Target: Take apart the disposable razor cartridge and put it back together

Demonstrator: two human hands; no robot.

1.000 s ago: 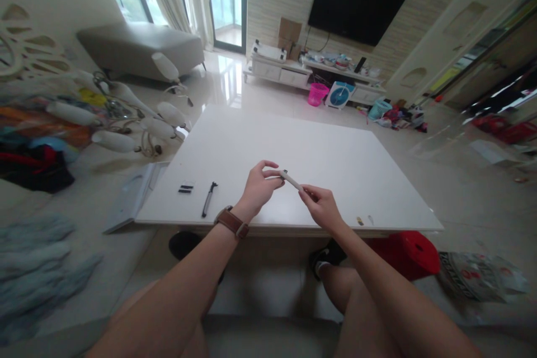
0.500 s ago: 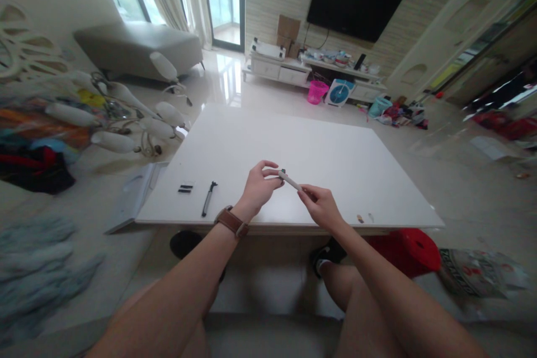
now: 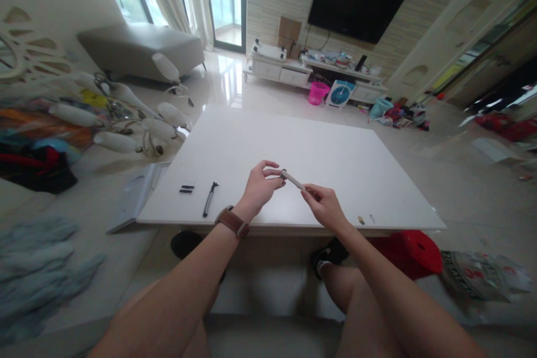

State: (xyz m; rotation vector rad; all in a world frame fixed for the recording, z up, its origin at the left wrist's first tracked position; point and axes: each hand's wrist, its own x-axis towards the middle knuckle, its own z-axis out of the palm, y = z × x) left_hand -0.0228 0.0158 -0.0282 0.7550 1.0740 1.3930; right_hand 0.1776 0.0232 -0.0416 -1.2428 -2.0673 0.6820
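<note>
Between my hands, above the near middle of the table point(image 3: 289, 140), is a slim pale grey handle point(image 3: 295, 181) with a small dark head, looking like a razor. My right hand point(image 3: 325, 205) pinches its lower right end. At the upper left end, the fingers of my left hand point(image 3: 260, 189) close around the dark head, which they partly cover. Left of my left hand lies a black and grey razor point(image 3: 208, 201) with a T-shaped top. Beside it are two short black strips point(image 3: 187, 188), too small to identify.
Near the table's front right edge lie a small brown piece point(image 3: 361, 220) and a small clear piece point(image 3: 372, 218). A red stool point(image 3: 413, 254) and a printed bag point(image 3: 478, 274) are on the floor at right. A chandelier point(image 3: 130, 117) stands close to the left edge.
The pale handle has turned slightly, so its dark head shows from a different side. My right hand has shifted a little to the right; my left hand is almost unmoved.
</note>
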